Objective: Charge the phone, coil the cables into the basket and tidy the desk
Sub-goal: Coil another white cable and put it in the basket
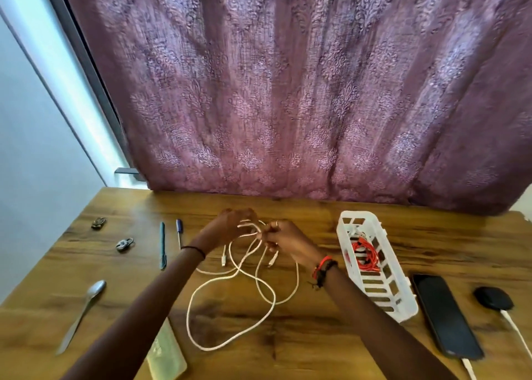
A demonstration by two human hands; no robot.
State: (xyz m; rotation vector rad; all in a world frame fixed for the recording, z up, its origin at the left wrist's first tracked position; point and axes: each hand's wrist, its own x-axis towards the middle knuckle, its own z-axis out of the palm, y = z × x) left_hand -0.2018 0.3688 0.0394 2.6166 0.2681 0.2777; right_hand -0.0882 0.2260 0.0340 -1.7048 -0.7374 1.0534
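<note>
A long white cable lies in loose loops on the middle of the wooden desk. My left hand holds a few turns of it raised above the desk. My right hand pinches the same cable just to the right, with plug ends dangling below. A white slotted basket stands to the right and holds a coiled red cable. Right of the basket lies a black phone with a white charging cable plugged into its near end.
A black round charger with a white lead sits at the far right. Two pens, two small padlocks and a spoon lie on the left. A pale green case rests near the front edge. A purple curtain hangs behind.
</note>
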